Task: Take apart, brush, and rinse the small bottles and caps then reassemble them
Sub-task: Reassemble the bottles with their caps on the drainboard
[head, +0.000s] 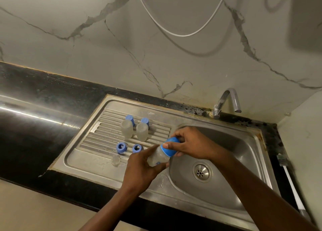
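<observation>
Bottle (157, 156) tilted, cap (169, 148) pointing up-right, left hand (141, 169) grips body, right hand (193, 143) grips cap

Marble-veined wall (104, 47), black countertop (43, 95)

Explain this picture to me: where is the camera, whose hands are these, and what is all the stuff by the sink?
There is no machine here, only a person working with bare hands. The single picture comes from a camera worn on the head, looking down at a steel sink. The left hand grips a small clear bottle by its body, and the fingers of the right hand are curled round its blue cap, over the edge of the basin. Whether the cap is going on or coming off cannot be told. On the ribbed draining board to the left stand two more clear bottles, two blue caps behind them, two blue rings in front, and one small clear piece. A white-handled brush lies on the counter at the right.
</observation>
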A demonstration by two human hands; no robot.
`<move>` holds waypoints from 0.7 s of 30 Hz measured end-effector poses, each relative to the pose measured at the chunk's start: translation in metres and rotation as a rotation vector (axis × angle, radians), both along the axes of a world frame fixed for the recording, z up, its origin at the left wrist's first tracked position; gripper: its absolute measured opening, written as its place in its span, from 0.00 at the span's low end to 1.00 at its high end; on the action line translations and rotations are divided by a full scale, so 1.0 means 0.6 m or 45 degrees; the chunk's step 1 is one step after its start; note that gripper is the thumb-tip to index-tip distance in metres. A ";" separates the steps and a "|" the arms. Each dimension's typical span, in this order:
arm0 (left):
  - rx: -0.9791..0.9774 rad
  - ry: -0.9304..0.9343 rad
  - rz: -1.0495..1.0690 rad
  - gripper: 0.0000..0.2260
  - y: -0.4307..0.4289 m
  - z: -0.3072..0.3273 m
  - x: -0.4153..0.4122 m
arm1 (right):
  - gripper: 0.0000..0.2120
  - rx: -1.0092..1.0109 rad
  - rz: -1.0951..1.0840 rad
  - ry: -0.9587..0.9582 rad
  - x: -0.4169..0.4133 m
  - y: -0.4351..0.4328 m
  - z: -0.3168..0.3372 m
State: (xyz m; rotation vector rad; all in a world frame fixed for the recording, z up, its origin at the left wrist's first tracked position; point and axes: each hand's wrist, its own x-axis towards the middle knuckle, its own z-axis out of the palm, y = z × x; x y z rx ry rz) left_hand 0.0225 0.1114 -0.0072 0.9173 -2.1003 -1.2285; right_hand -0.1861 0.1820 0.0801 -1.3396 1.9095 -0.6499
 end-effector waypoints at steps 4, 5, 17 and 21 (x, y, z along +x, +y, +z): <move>0.079 0.026 0.079 0.30 -0.011 -0.008 -0.005 | 0.24 -0.083 -0.042 0.063 0.015 -0.006 -0.017; 0.092 0.040 0.098 0.30 -0.015 -0.008 -0.008 | 0.25 -0.100 -0.062 0.022 0.016 -0.010 -0.019; 0.233 0.145 0.229 0.29 -0.069 -0.026 -0.010 | 0.28 -0.198 -0.264 0.174 -0.110 -0.111 -0.023; 0.240 0.159 0.262 0.24 -0.087 -0.037 -0.010 | 0.27 -0.199 -0.326 0.356 -0.170 -0.165 -0.053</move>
